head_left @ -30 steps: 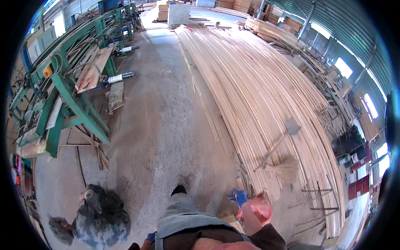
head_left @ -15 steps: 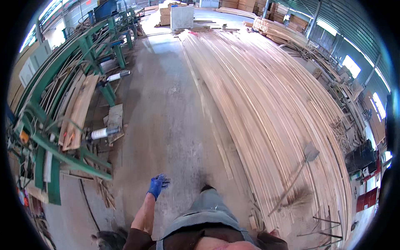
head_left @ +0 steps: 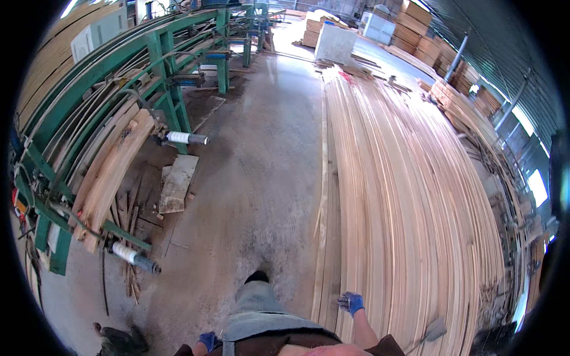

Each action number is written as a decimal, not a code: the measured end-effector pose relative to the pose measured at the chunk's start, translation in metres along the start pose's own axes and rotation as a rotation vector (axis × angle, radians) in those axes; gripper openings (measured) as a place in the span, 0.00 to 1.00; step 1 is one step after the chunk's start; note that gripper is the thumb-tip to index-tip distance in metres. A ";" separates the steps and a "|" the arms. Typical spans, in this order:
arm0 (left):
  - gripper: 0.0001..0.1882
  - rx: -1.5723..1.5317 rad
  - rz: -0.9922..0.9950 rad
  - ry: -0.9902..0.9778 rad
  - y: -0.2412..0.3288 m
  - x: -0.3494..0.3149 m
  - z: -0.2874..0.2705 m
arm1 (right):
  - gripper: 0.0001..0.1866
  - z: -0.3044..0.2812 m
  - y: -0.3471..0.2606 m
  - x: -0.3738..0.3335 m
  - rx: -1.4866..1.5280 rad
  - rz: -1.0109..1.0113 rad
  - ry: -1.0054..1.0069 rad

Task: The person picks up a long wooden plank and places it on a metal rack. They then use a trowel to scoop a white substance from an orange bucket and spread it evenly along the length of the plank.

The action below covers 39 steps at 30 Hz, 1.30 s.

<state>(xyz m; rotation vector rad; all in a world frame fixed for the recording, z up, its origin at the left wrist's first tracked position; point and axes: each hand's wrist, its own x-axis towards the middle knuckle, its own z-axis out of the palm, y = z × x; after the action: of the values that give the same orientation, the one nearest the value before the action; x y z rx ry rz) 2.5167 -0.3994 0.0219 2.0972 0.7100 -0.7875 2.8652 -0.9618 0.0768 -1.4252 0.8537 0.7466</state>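
Note:
My right hand [head_left: 351, 302], in a blue work glove, swings out over the left part of the long wooden boards [head_left: 409, 225]. Its fingers point left, loosely apart, with nothing seen in them. By my left side, close to the lower edge, is my left hand [head_left: 208, 340] in a matching glove. My body partly hides it and its fingers blur. A flat-bladed shovel [head_left: 435, 330] lies on the boards right of my right arm.
A green metal machine frame [head_left: 157, 59] holding boards [head_left: 119, 160] stands on the left. White-and-grey cylinders [head_left: 187, 138] jut from it toward the concrete floor [head_left: 255, 148]. A pale block [head_left: 334, 44] stands ahead. A dark blurred shape [head_left: 122, 341] is at lower left.
My view has turned and moved forward. My left hand has swung back from ahead to my side. My right hand has come forward into view, and a foot shows ahead of me.

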 end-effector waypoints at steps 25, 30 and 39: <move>0.20 -1.201 -0.368 0.070 0.589 0.655 -0.410 | 0.15 0.236 -0.746 0.515 -0.071 -0.009 -0.188; 0.19 -1.115 -0.684 0.004 0.645 0.703 -0.413 | 0.18 0.315 -0.946 0.590 -0.103 -0.095 -0.209; 0.15 -1.198 -0.287 0.024 0.904 1.087 -0.693 | 0.18 0.387 -1.056 0.719 -0.480 0.165 -0.226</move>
<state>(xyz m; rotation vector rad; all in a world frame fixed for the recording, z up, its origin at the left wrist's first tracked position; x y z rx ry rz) 4.0614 -0.0947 0.0070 0.9272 1.1360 -0.3049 4.1596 -0.6472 -0.0051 -1.6589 0.6436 1.2758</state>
